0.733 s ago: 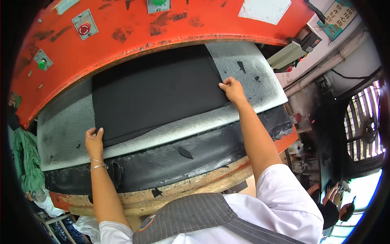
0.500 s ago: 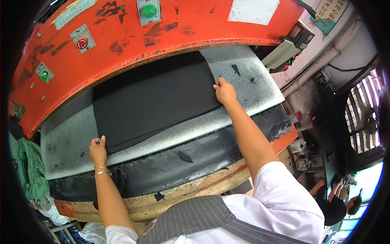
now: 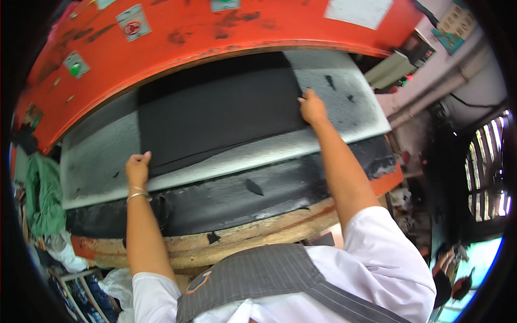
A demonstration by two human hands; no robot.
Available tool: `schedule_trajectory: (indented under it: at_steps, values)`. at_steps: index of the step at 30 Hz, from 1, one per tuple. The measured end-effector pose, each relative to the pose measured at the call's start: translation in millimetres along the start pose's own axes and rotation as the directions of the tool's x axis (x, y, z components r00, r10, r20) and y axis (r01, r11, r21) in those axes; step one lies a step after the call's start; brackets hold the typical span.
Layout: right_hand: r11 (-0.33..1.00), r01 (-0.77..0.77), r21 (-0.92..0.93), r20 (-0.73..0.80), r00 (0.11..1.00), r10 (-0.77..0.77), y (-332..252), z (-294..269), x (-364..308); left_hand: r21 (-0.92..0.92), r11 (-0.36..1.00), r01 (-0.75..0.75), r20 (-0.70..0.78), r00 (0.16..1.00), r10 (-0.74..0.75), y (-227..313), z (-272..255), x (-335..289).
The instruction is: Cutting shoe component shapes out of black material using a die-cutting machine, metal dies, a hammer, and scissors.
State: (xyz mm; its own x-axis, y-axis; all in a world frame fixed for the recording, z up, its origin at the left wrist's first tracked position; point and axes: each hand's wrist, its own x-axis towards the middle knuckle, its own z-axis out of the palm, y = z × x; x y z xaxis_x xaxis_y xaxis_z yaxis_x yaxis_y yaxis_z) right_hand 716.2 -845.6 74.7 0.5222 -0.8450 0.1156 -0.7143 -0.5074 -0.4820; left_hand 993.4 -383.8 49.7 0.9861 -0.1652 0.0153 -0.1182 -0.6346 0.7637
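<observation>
A layered sheet of black material [image 3: 221,110], cloth or thin foam, lies across a pale grey, scuffed board [image 3: 99,145]. Its far part runs into shadow under an orange machine beam [image 3: 242,32]. My left hand [image 3: 138,171] is closed on the sheet's near left corner, thumb uppermost. At the right edge, close to the near right corner, my right hand [image 3: 313,109] pinches the material. Along the near edge the layers show slightly apart. The fingertips beneath the sheet are hidden.
Green buttons [image 3: 76,69] and a red button [image 3: 132,27] sit on the beam. Small black scraps [image 3: 330,82] dot the board; a leaf-shaped scrap [image 3: 253,187] lies on the black front ledge [image 3: 215,202]. Green cloth [image 3: 40,194] hangs at left. Another person [image 3: 442,282] is at far right.
The whole view has shifted, so the board and beam sit higher in the picture. Both hands keep their hold at the same places on the black sheet, which shows no clear movement on the board.
</observation>
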Motion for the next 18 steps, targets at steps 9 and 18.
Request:
schedule_trajectory:
  at_steps: [9, 18]
  values:
    - [0.987, 0.158, -0.001, -0.098, 0.983, -0.157, 35, 3, -7, -0.084, 0.992, 0.096, 0.03, 0.995, -0.094, 7, 8, -11]
    - [0.981, 0.195, -0.012, -0.106, 0.975, -0.195, 82, 5, 8, -0.096, 0.991, 0.096, 0.107, 0.991, -0.085, 30, 1, -18]
